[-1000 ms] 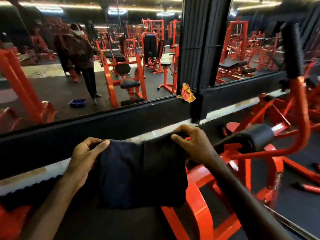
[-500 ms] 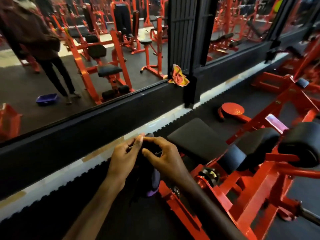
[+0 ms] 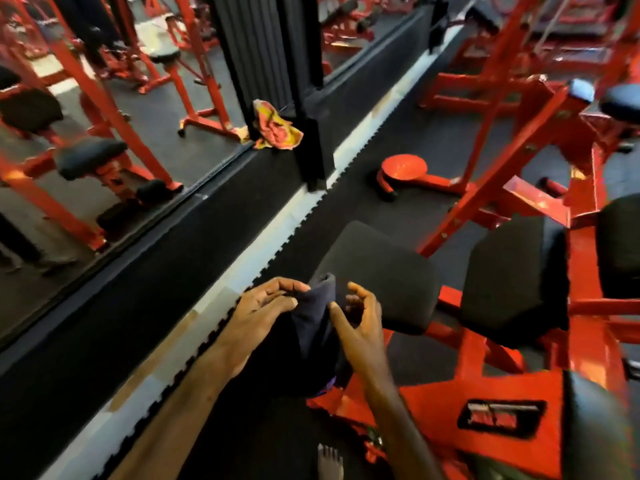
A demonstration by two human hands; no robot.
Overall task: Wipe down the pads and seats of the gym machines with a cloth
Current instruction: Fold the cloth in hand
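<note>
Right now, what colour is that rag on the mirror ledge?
The rag is patterned yellow and pinkish red, seen in the head view.

I see both forearms reaching forward, close together; my left hand (image 3: 266,306) pinches with curled fingers; my right hand (image 3: 358,322), just beside it, curls thumb and fingers inward.

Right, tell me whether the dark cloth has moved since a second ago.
Yes. The dark cloth, then spread wide between both hands, is now bunched up between the left hand and right hand, held in front of the near black seat pad.
</note>
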